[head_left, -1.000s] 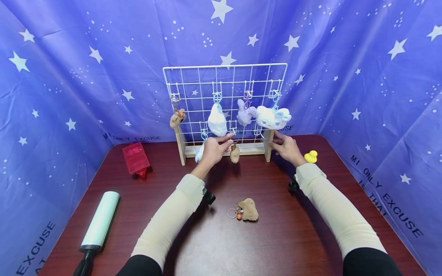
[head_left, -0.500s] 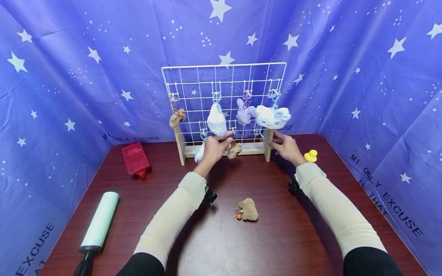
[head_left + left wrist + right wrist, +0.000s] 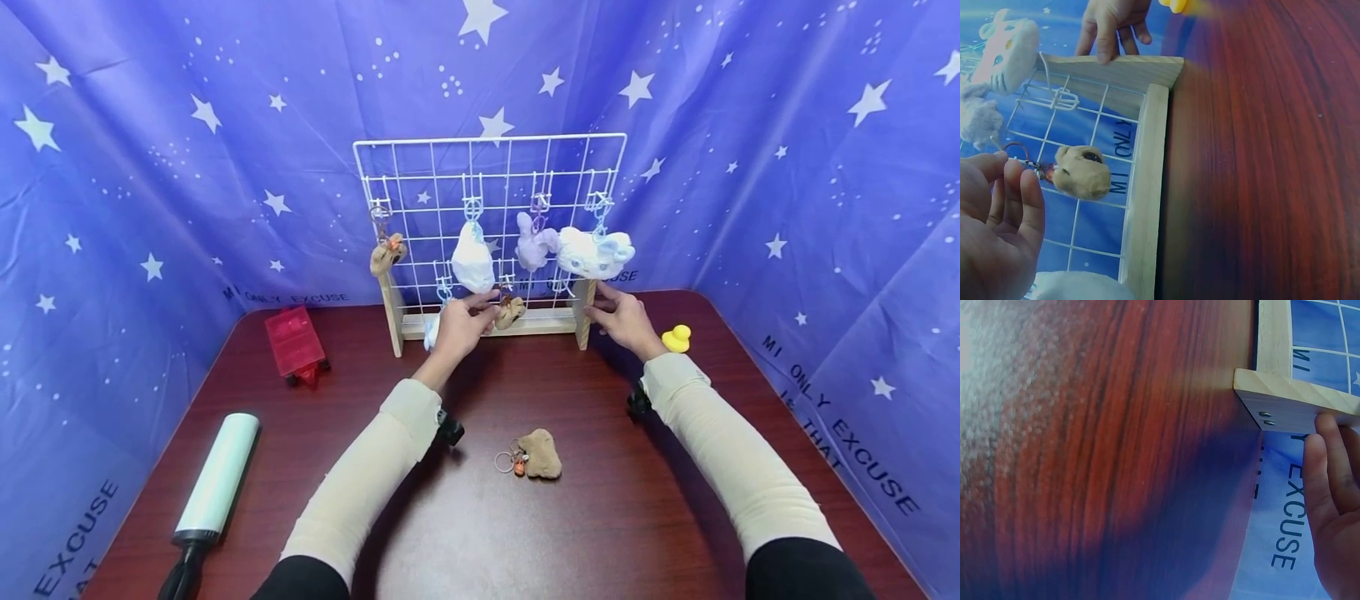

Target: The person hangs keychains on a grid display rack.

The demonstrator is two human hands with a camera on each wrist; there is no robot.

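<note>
At the lower middle of the wire display rack (image 3: pixel 491 140), my left hand (image 3: pixel 462 325) pinches the ring end of a small brown plush keychain (image 3: pixel 511 313) with thumb and finger. In the left wrist view, the plush (image 3: pixel 1084 173) hangs in front of the grid, its brown ring at a white hook tip beside my fingertips. My right hand (image 3: pixel 626 323) holds the rack's right wooden side (image 3: pixel 587 321), thumb at its front edge. Close by hang a white plush (image 3: pixel 472 260), a lilac plush (image 3: pixel 535 246) and a white plush head with blue eyes (image 3: pixel 595 254). A pale blue-white plush is partly behind my left hand.
Another brown plush (image 3: pixel 387 254) hangs at the rack's left. On the table (image 3: pixel 480 533) lie a brown plush keychain (image 3: pixel 542 455), a red plastic case (image 3: pixel 294 342) and a pale green hand pump (image 3: pixel 219 475). A yellow rubber duck (image 3: pixel 677 338) stands right of the rack.
The brown plush in my left hand has turned and risen a little toward the hook. My left hand shifted slightly; the right hand stayed on the wooden side.
</note>
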